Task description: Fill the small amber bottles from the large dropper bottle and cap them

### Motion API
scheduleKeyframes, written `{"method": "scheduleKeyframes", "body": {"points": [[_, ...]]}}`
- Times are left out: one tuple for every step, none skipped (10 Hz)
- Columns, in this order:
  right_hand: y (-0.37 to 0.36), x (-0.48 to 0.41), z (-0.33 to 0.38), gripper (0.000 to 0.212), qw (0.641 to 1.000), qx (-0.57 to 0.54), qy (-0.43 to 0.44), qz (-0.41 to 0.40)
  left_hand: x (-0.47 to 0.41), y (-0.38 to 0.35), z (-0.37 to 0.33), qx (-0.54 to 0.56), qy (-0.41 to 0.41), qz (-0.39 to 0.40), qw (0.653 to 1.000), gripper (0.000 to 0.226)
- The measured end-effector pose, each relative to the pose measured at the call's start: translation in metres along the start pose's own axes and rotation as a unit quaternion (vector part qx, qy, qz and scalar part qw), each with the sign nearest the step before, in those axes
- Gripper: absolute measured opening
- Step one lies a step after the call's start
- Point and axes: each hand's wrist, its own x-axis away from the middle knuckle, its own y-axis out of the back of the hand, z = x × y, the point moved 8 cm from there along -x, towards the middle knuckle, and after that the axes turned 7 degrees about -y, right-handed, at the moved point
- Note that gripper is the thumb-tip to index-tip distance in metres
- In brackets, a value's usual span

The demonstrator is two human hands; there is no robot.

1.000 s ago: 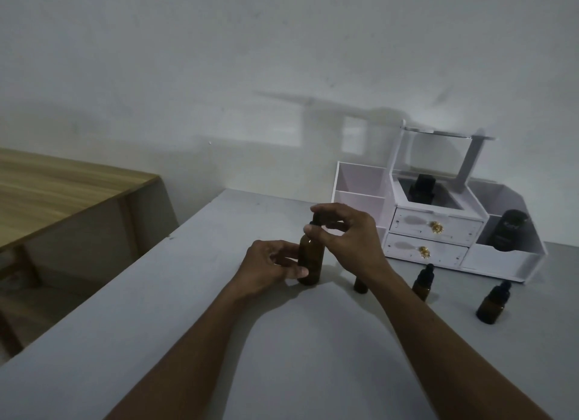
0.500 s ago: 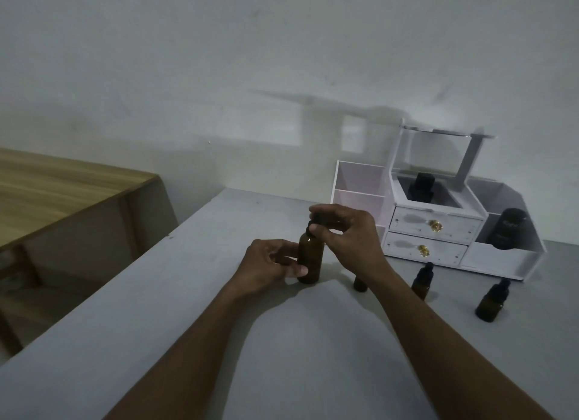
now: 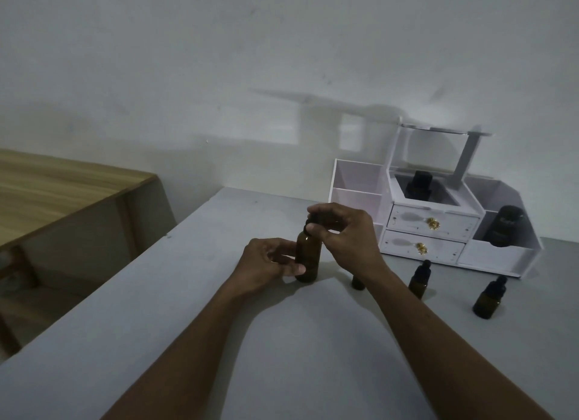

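The large amber dropper bottle [image 3: 308, 255] stands upright on the grey table [image 3: 194, 294] in the middle of the view. My left hand [image 3: 266, 264] grips its lower body from the left. My right hand [image 3: 344, 234] is closed over its black dropper cap from above, hiding most of the cap. Three small amber bottles stand to the right: one [image 3: 357, 283] mostly hidden behind my right wrist, one with a black dropper cap [image 3: 419, 280], and another capped one [image 3: 488, 297] farther right.
A white organiser [image 3: 432, 228] with two gold-knobbed drawers and a raised lid stands at the back right, holding a dark bottle [image 3: 418, 186] in its top well and a dark jar [image 3: 504, 226] at its right. A wooden table [image 3: 56, 194] lies lower left.
My right hand has sunk a little onto the big bottle's cap and its fingers have shifted around it. The left hand and the bottle have stayed in place.
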Motion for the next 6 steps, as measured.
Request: {"method": "scheduleKeyframes", "body": {"points": [[0.0, 0.0, -0.001, 0.029, 1.0, -0.004, 0.002, -0.002, 0.002, -0.001, -0.001, 0.006, -0.003, -0.004, 1.0, 0.038], [-0.001, 0.001, -0.001, 0.029, 1.0, 0.003, -0.001, -0.002, 0.002, 0.0, 0.0, 0.015, 0.005, -0.008, 1.0, 0.041], [-0.001, 0.004, 0.0, 0.032, 1.0, 0.002, 0.007, -0.003, 0.003, -0.001, 0.002, 0.017, 0.002, -0.011, 1.0, 0.042], [-0.003, 0.009, 0.002, 0.042, 1.0, 0.014, 0.002, -0.003, 0.008, -0.001, 0.0, 0.014, 0.004, -0.018, 1.0, 0.047], [0.004, 0.027, 0.006, 0.048, 0.998, 0.023, 0.028, -0.053, 0.011, 0.0, 0.002, 0.002, 0.034, -0.025, 0.999, 0.057], [0.007, 0.073, 0.004, 0.043, 0.994, 0.05, 0.041, -0.083, 0.026, 0.002, 0.004, 0.003, 0.069, -0.057, 0.996, 0.052]]}}
